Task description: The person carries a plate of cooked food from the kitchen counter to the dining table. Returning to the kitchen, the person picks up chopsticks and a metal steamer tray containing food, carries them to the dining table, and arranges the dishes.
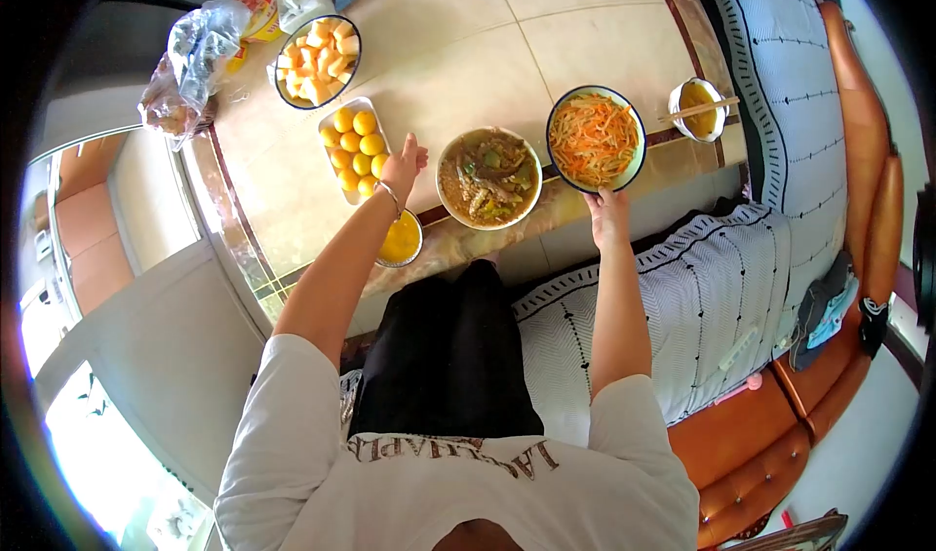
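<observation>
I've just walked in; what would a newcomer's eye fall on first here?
Probably the bright shredded carrot, in a dark-rimmed bowl toward the near side of the table, with the right hand at its rim. Next might come the yellow balls, perhaps fruit, set out beside the left hand, then the pale orange cubes heaped farther off at left.

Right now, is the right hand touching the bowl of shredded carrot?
Touching: in the head view, the right hand meets the carrot bowl at its rim.
</observation>
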A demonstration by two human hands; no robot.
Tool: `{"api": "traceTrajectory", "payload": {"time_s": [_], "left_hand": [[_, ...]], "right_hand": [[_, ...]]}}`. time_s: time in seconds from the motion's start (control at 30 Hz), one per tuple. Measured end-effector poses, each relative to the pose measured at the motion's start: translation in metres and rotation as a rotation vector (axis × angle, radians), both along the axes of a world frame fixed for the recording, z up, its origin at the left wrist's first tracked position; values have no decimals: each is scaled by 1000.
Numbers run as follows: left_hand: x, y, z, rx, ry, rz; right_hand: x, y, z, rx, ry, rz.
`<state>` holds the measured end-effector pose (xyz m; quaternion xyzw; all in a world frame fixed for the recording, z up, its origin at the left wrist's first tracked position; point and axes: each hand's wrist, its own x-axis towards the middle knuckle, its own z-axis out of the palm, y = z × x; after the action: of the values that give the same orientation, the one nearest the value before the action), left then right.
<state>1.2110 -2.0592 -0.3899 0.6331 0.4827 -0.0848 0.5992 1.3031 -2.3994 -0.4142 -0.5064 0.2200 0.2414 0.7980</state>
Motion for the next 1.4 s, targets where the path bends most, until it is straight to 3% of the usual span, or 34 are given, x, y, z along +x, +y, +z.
{"api": "traceTrajectory", "payload": {"time_s": [0.1, 0.13, 0.27, 0.33, 0.4, 0.47, 0.7, 0.8, 0.83, 0.93, 1.1, 1.27, 1.4], "left_hand": [[-20, 10, 15, 95, -79, -140], [-23, 3, 52, 157, -68, -165], [-84, 13, 102, 222, -240, -121], [-122, 16, 134, 175, -174, -43], [-165, 24, 154, 325, -220, -148], [-199, 24, 185, 247, -237, 24], [-324, 45, 255, 283, -154, 279], [-375, 82, 265, 319, -105, 247], [-384, 90, 264, 274, -223, 368], [-420, 124, 281, 235, -284, 381], [-467, 155, 317, 173, -251, 416], [-481, 142, 324, 112, -288, 461], [-485, 115, 316, 38, -482, 594]], "right_hand": [[1, -1, 7, 0, 55, 7], [0, -3, 12, 10, 100, 4], [-16, -31, 31, -25, 198, 121], [-31, -46, 54, -132, 313, 194], [-55, -56, 78, -164, 330, 304], [-74, -49, 107, -150, 308, 395], [-134, 77, 186, -386, 85, 887], [-168, 145, 215, -400, -67, 950], [-180, 162, 224, -408, -84, 905], [-230, 216, 250, -474, -103, 831], [-294, 287, 290, -405, -99, 951], [-310, 314, 325, -379, -302, 1140], [-307, 331, 318, -272, -366, 1267]]}}
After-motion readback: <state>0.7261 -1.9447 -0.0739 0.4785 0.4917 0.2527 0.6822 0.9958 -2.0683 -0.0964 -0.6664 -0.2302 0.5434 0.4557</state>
